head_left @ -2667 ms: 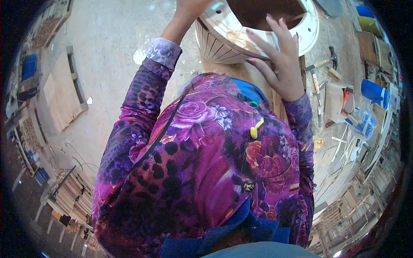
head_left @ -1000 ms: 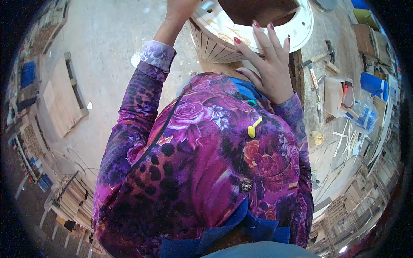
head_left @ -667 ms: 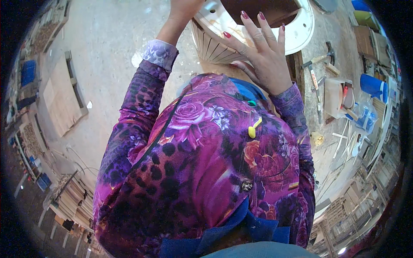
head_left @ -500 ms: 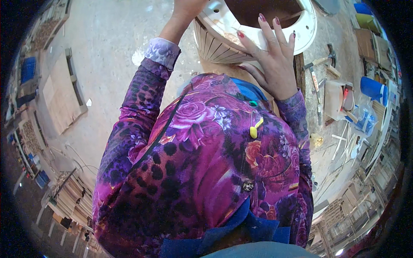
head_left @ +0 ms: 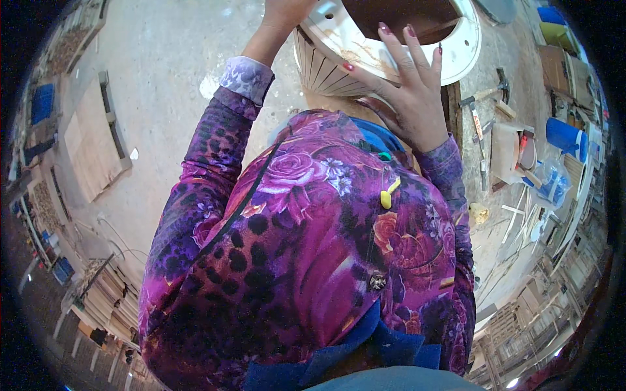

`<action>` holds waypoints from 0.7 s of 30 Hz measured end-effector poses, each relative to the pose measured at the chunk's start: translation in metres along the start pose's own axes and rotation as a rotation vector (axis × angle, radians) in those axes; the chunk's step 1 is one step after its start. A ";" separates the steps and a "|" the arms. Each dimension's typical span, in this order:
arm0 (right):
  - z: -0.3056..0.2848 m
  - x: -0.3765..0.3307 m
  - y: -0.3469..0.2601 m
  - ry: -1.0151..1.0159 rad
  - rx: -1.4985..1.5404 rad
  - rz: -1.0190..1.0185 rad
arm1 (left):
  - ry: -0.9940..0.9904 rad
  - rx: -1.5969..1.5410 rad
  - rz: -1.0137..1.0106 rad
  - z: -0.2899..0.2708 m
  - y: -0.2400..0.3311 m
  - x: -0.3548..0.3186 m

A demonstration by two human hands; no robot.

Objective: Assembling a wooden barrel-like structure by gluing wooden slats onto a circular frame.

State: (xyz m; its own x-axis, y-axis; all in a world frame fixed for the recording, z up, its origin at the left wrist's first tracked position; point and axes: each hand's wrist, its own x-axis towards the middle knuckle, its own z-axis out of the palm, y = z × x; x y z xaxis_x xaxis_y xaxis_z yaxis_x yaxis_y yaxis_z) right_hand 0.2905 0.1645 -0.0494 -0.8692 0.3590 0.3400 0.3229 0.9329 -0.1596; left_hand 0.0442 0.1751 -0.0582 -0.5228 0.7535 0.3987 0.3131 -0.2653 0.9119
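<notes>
A round piece with a white, oval ring-shaped top [head_left: 365,55] stands before me at the upper edge. Its hollow middle is brown, and the rim has small holes and brownish smears. Below the rim, the outer side shows narrow pale slats [head_left: 319,72] with dark lines between them. My right hand [head_left: 414,98] lies on the near rim, fingers stretched and apart, its thumb low by the slatted side. At the rim's left is my left hand [head_left: 290,12]; the picture's edge cuts it off, hiding its fingers.
On the floor at right lie a hammer [head_left: 484,96], another long-handled tool [head_left: 482,156], an open box [head_left: 505,153] with tools, a clear plastic bag [head_left: 553,179] and thin white strips [head_left: 515,218]. A wooden panel [head_left: 91,150] lies at left; stacked boards [head_left: 107,300] stand lower left.
My right hand has slid slightly left and down along the rim, its fingers still spread. My left hand has barely moved at the rim's left.
</notes>
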 end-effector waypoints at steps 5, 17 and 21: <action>0.013 0.001 0.003 0.048 -0.020 -0.024 | -0.006 -0.006 -0.008 -0.001 0.001 -0.001; 0.013 0.000 -0.010 0.132 -0.089 0.068 | 0.004 -0.033 0.019 0.000 -0.001 0.001; 0.013 -0.001 -0.010 0.115 0.009 0.078 | 0.001 -0.052 0.007 0.000 -0.004 0.001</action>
State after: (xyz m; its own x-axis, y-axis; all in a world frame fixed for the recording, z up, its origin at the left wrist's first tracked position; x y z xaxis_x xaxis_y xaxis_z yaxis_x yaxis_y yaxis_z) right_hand 0.2829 0.1545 -0.0598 -0.7927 0.4322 0.4299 0.3843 0.9017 -0.1980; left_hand 0.0423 0.1765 -0.0616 -0.5218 0.7505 0.4055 0.2751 -0.3019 0.9128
